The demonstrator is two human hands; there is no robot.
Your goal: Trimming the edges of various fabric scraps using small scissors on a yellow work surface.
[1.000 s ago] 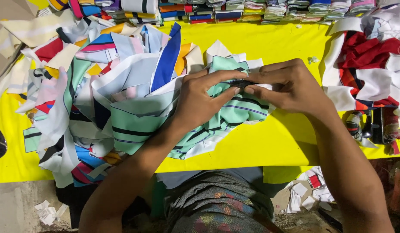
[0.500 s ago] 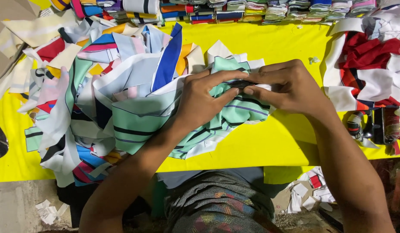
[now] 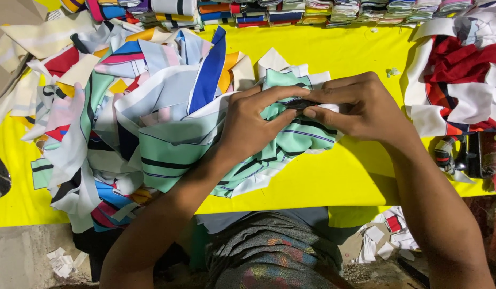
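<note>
My left hand and my right hand meet fingertip to fingertip over a mint-green striped cloth piece at the middle of the yellow table. Between the fingers of both hands sits a small dark piece; I cannot tell what it is. The green cloth is the top of a big loose heap of striped fabric scraps spread over the left half of the table.
A second heap of red and white fabric lies at the right, with dark scissors below it. Folded fabric stacks line the far edge. Paper scraps lie on the floor near my lap.
Both hands stay in nearly the same spot over the green cloth; only the fingers have shifted slightly around the small dark piece.
</note>
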